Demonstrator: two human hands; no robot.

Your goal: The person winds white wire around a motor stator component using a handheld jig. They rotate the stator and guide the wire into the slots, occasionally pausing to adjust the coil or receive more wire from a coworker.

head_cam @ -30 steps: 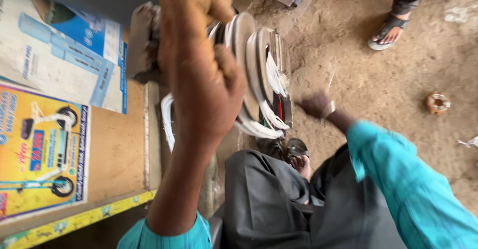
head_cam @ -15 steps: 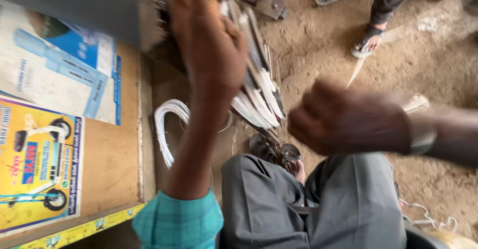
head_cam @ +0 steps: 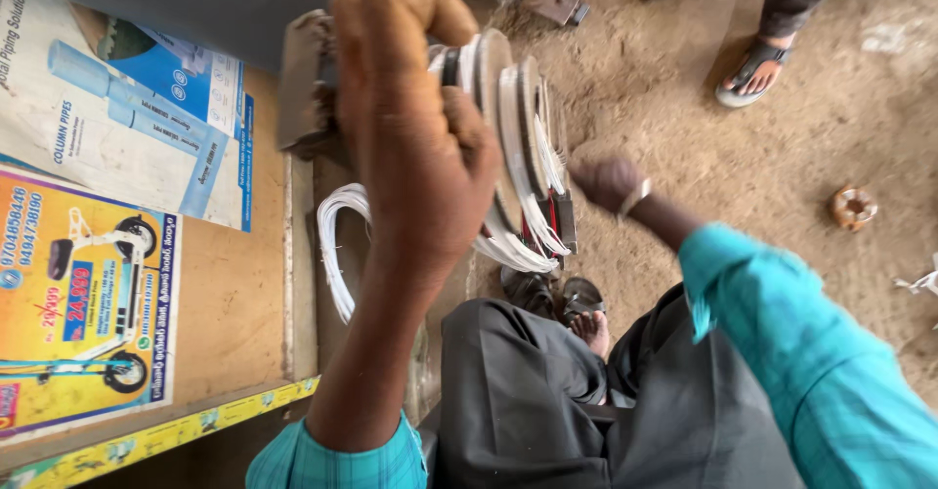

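Observation:
My left hand is a raised fist, pressed against the front of a coil winder. The winder is a stack of white discs with pale wire wound between them. What the fingers grip is hidden behind the hand. My right hand is stretched out to the right of the discs, low over the dirt floor. Its fingers are closed and nothing shows in them. Loops of white wire hang below the winder on the left.
A wooden board with colourful posters stands on the left. My knees in dark trousers and a bare foot are below. Another person's sandalled feet stand at the top right. A small ring-shaped part lies on the dirt.
My right hand has dropped away from the camera, out to the right of the discs. My left fist has moved lower against the winder.

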